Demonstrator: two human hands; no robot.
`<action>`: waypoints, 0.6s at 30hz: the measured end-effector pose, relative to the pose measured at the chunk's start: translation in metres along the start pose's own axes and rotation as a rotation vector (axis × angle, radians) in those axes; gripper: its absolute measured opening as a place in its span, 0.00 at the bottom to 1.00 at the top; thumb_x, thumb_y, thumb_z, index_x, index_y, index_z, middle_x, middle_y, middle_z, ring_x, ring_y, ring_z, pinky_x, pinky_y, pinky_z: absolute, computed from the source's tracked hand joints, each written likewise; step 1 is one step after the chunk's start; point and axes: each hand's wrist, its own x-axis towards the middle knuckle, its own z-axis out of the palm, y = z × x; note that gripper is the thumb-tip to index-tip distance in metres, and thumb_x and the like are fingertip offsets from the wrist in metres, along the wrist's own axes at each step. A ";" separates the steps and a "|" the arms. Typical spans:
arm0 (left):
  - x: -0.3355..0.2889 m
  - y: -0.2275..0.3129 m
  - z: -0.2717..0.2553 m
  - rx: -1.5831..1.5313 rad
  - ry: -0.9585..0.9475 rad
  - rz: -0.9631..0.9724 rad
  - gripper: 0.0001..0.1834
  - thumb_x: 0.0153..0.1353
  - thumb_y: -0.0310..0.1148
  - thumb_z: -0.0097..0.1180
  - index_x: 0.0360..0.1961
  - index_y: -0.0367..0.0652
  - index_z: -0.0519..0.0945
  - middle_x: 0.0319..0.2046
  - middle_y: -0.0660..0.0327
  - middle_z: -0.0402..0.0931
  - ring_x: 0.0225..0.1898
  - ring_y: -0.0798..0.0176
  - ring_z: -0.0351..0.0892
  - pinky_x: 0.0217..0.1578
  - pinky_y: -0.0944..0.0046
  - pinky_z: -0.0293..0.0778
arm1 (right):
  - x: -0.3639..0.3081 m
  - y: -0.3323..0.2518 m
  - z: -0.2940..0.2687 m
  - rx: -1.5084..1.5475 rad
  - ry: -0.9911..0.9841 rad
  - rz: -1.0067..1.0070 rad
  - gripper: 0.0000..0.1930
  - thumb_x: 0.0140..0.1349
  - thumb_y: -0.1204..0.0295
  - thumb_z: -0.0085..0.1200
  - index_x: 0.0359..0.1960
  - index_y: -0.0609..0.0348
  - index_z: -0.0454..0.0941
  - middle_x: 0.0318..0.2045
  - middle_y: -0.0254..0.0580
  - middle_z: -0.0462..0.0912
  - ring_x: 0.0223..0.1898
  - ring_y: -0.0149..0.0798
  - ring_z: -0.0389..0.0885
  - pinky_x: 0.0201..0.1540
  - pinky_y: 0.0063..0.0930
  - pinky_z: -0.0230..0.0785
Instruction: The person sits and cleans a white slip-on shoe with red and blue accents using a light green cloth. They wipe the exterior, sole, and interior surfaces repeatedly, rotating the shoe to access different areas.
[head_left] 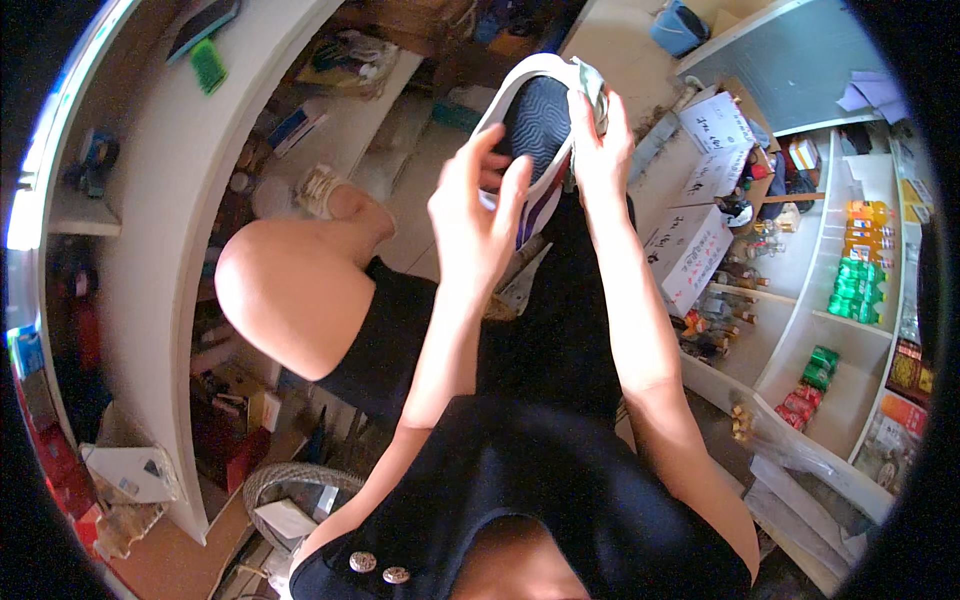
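A sneaker point(538, 118) is raised in front of me with its dark, wavy-patterned sole turned up and a white rim round it. Purple stripes show on its side. My left hand point(470, 195) grips the near left edge, its thumb and fingers bent over the sole. On the other side, my right hand point(602, 150) presses a pale crumpled cloth or wipe point(590, 82) against the rim near the shoe's far end. The fingertips of the right hand are partly hidden behind the cloth.
A green brush point(208, 66) lies on the white counter point(150, 250) at left. White boxes point(690, 245) stand at right, before shelves with orange bottles point(868, 232), green bottles point(858, 292) and cans point(800, 405). My bent knee point(285, 290) juts out to the left.
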 end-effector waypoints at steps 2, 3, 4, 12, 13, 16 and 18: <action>0.008 -0.011 -0.008 0.405 0.125 0.487 0.20 0.57 0.37 0.64 0.50 0.44 0.79 0.53 0.55 0.76 0.55 0.52 0.70 0.54 0.52 0.65 | 0.011 -0.008 -0.009 0.035 0.003 0.054 0.20 0.65 0.58 0.55 0.49 0.63 0.75 0.39 0.45 0.83 0.40 0.36 0.81 0.43 0.32 0.72; 0.011 -0.013 -0.008 0.501 0.077 0.533 0.19 0.56 0.40 0.64 0.47 0.46 0.80 0.54 0.57 0.76 0.60 0.50 0.65 0.56 0.48 0.61 | 0.014 -0.011 -0.012 0.057 0.000 0.084 0.20 0.66 0.58 0.55 0.49 0.63 0.75 0.38 0.45 0.83 0.39 0.36 0.80 0.43 0.32 0.72; 0.014 -0.013 -0.006 0.596 0.029 0.578 0.17 0.55 0.42 0.65 0.45 0.48 0.82 0.54 0.59 0.76 0.64 0.48 0.59 0.59 0.43 0.57 | 0.020 -0.004 -0.014 0.095 0.027 0.093 0.20 0.65 0.57 0.55 0.47 0.62 0.76 0.36 0.40 0.82 0.37 0.32 0.78 0.41 0.28 0.70; 0.015 -0.031 0.009 0.057 -0.016 0.431 0.18 0.41 0.37 0.75 0.17 0.36 0.77 0.58 0.48 0.68 0.56 0.46 0.73 0.53 0.51 0.71 | 0.038 -0.022 -0.045 0.503 0.053 0.183 0.18 0.70 0.59 0.48 0.48 0.63 0.76 0.38 0.34 0.81 0.35 0.27 0.77 0.39 0.22 0.72; 0.014 -0.031 0.010 0.075 -0.002 0.465 0.19 0.41 0.37 0.75 0.17 0.35 0.77 0.57 0.48 0.69 0.55 0.48 0.74 0.52 0.53 0.71 | 0.043 -0.023 -0.055 0.341 -0.083 0.057 0.17 0.69 0.61 0.50 0.50 0.63 0.75 0.42 0.38 0.81 0.36 0.27 0.78 0.40 0.22 0.72; 0.009 -0.034 0.014 0.051 0.003 0.472 0.18 0.41 0.34 0.75 0.15 0.35 0.77 0.55 0.50 0.70 0.52 0.51 0.76 0.49 0.55 0.73 | 0.042 -0.047 -0.057 -0.535 -0.491 -0.586 0.26 0.61 0.69 0.58 0.61 0.57 0.70 0.61 0.48 0.70 0.60 0.44 0.72 0.60 0.32 0.67; 0.007 -0.033 0.014 0.073 0.004 0.508 0.17 0.41 0.32 0.74 0.15 0.35 0.76 0.55 0.51 0.70 0.52 0.51 0.76 0.49 0.56 0.74 | 0.053 -0.034 -0.052 -0.640 -0.544 -0.609 0.26 0.58 0.73 0.59 0.60 0.57 0.71 0.60 0.48 0.72 0.61 0.44 0.71 0.62 0.35 0.64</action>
